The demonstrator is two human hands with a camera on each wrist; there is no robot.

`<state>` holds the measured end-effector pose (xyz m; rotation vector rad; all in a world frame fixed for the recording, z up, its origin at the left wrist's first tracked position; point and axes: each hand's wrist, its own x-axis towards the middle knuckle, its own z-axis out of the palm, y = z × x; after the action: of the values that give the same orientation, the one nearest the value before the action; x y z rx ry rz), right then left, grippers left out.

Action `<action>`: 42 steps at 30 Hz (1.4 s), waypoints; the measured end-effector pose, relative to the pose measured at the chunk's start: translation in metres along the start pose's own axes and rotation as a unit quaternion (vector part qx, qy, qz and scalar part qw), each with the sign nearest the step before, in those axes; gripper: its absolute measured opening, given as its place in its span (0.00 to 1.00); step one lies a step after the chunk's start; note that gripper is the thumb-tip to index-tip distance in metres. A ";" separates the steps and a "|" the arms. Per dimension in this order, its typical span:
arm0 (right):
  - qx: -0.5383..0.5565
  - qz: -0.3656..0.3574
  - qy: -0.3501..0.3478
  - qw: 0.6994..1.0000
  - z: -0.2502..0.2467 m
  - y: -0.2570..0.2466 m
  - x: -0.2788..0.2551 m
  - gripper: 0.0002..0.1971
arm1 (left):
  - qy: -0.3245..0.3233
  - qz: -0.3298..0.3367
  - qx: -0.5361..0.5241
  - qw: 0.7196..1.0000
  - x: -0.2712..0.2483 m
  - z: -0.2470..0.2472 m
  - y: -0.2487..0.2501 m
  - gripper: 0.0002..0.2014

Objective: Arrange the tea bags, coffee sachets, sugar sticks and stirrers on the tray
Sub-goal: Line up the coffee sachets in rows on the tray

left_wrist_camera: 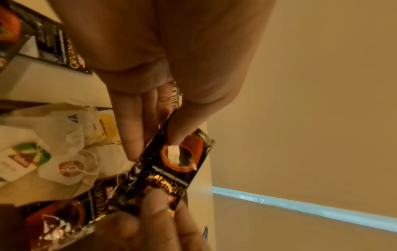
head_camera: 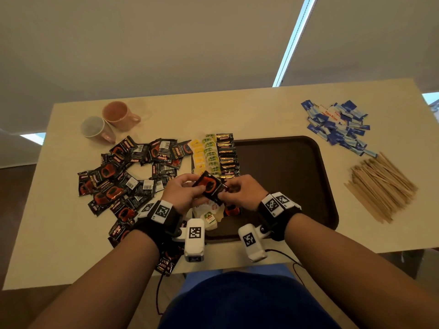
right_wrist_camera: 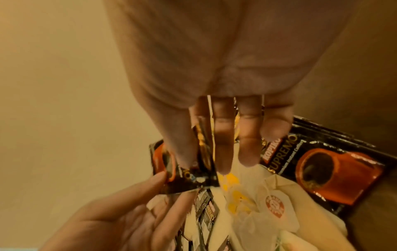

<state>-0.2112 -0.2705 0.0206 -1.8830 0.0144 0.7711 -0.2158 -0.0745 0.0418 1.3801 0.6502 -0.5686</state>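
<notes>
Both hands hold one black coffee sachet [head_camera: 210,186] with a red cup print, just above the tray's left side. My left hand [head_camera: 187,186] pinches its left end between thumb and fingers, and my right hand [head_camera: 231,189] pinches the other end. The left wrist view shows the thumb pressed on the sachet [left_wrist_camera: 171,163]. On the brown tray [head_camera: 285,174] lie rows of yellow tea bags [head_camera: 198,155], green tea bags [head_camera: 211,155] and gold-black coffee sachets [head_camera: 228,157]. Loose tea bags [right_wrist_camera: 268,203] and another sachet [right_wrist_camera: 322,169] lie under the hands.
A heap of coffee sachets [head_camera: 123,176] covers the table left of the tray. Two mugs [head_camera: 121,115] stand at the back left. Blue sugar sachets [head_camera: 337,127] are piled at the back right, with wooden stirrers [head_camera: 380,186] on the table to the tray's right.
</notes>
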 end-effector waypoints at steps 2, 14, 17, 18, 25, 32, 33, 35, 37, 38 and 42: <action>0.041 0.020 0.016 0.999 -0.002 0.003 -0.003 0.05 | 0.005 -0.012 -0.030 0.999 0.001 -0.002 0.000 0.09; -0.059 -0.069 0.095 0.991 -0.003 0.000 0.001 0.03 | -0.047 0.142 0.319 0.936 0.006 -0.004 -0.008 0.08; -0.014 -0.075 0.107 0.991 -0.002 -0.002 -0.002 0.06 | -0.006 0.147 0.286 0.947 0.007 -0.001 -0.008 0.10; -0.003 -0.068 0.098 0.993 -0.002 -0.001 -0.003 0.06 | 0.004 0.146 0.259 0.955 0.007 0.000 -0.008 0.11; -0.060 -0.031 0.074 0.995 -0.005 0.009 -0.006 0.01 | -0.018 0.141 0.205 0.968 0.001 0.002 -0.005 0.09; -0.088 -0.006 0.073 0.993 -0.008 0.021 -0.009 0.06 | -0.028 0.137 0.203 0.969 -0.002 0.005 -0.009 0.08; -0.090 0.012 0.068 0.994 -0.011 0.026 -0.011 0.06 | -0.023 0.129 0.192 0.973 -0.001 0.002 -0.008 0.08; -0.094 0.055 0.057 0.992 -0.015 0.037 -0.015 0.04 | -0.008 0.099 0.153 0.983 0.000 -0.005 -0.005 0.07; -0.100 0.092 0.050 0.990 -0.017 0.048 -0.019 0.01 | 0.001 0.081 0.140 0.987 0.002 -0.014 -0.003 0.07; -0.103 0.104 0.047 0.988 -0.016 0.052 -0.020 0.01 | 0.004 0.078 0.143 0.987 0.003 -0.018 -0.003 0.07; -0.105 0.136 0.052 0.984 -0.008 0.061 -0.015 0.01 | 0.018 0.057 0.149 0.987 0.006 -0.031 -0.008 0.07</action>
<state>-0.2406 -0.3094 -0.0199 -2.1484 0.2694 0.8853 -0.2196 -0.0442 0.0300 1.6994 0.5245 -0.5650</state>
